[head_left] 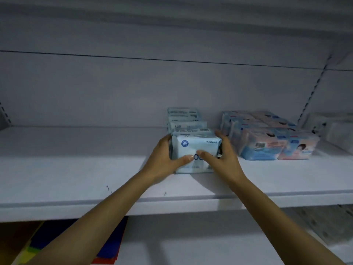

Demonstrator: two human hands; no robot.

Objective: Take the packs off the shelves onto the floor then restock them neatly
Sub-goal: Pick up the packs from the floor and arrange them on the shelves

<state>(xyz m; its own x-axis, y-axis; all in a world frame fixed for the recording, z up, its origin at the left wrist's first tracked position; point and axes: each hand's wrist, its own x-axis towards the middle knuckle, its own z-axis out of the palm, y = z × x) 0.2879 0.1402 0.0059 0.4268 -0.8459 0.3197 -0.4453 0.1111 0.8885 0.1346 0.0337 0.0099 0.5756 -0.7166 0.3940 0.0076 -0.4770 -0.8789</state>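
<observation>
Two bare forearms rise from the bottom edge toward the white shelf (76,169). Below it, at the lower left, lie some blue, yellow and red coloured sheets (107,245); what they are is unclear. The left hand (164,159) wraps the left side of the front pack (196,148) and the right hand (219,155) wraps its right side. Both thumbs are laid across its face, so the two hands grip it together. Clamping it from both sides likely keeps the soft pack square and upright as it is handled.

It stands near the shelf's front edge, at the head of a row of packs (185,119) that runs front to back toward the rear panel. The pack is white and pale blue, glossy film, pillowy with rounded corners, its print upside down. Just beside the row on the right sit pink-and-blue packs (267,138), also film-wrapped, blockier and lined up in files. A slotted upright (313,92) runs up the smooth rear panel. Whether this pack is coming off or being set in cannot be told.
</observation>
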